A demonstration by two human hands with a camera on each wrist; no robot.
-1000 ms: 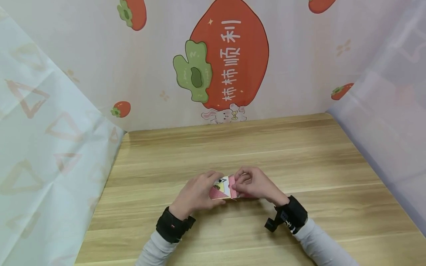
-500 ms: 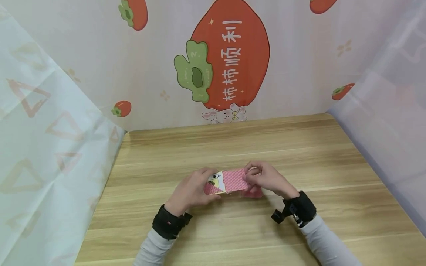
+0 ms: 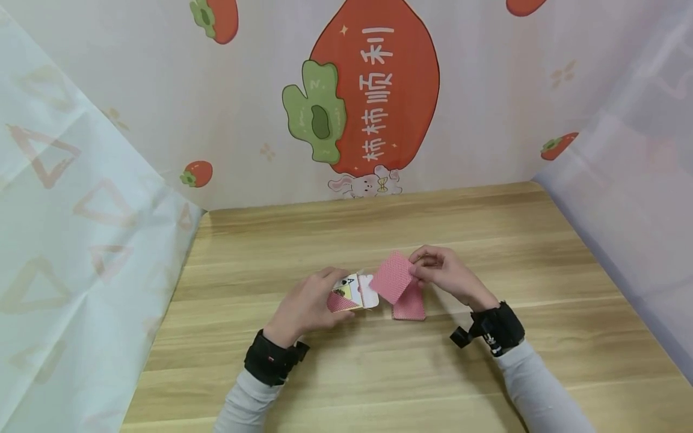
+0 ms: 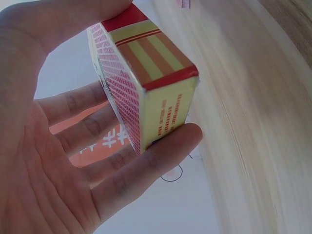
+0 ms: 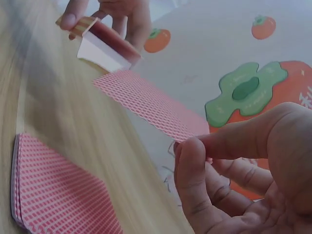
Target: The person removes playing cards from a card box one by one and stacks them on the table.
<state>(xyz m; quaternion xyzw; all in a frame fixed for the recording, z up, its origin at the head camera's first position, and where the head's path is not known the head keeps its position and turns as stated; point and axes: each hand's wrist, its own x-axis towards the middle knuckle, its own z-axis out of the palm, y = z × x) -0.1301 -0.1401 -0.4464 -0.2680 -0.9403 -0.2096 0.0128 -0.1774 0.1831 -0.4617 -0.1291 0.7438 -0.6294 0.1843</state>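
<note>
My left hand (image 3: 305, 304) grips a playing card box (image 3: 346, 293) between thumb and fingers. An ace shows on the box's face in the head view, and its open flap points right. In the left wrist view the box (image 4: 141, 78) shows a pale end with red print and a striped side. Pinched at one corner by thumb and fingertips of my right hand (image 3: 452, 273) is a red-backed playing card (image 3: 392, 276), tilted in the air right of the flap. Beneath it a stack of red-backed cards (image 3: 409, 305) lies on the table; the held card overlaps it in the head view.
The wood-grain table (image 3: 379, 373) spreads out around both hands. A white curtain with a large printed persimmon (image 3: 390, 90) stands behind its far edge, and white sheets (image 3: 81, 240) hang at both sides. Each wrist wears a black strap with a camera.
My right hand has drawn the card out of the box and moved it right and away, turning it. The left hand with the box has shifted slightly left. The card stack has come into view.
</note>
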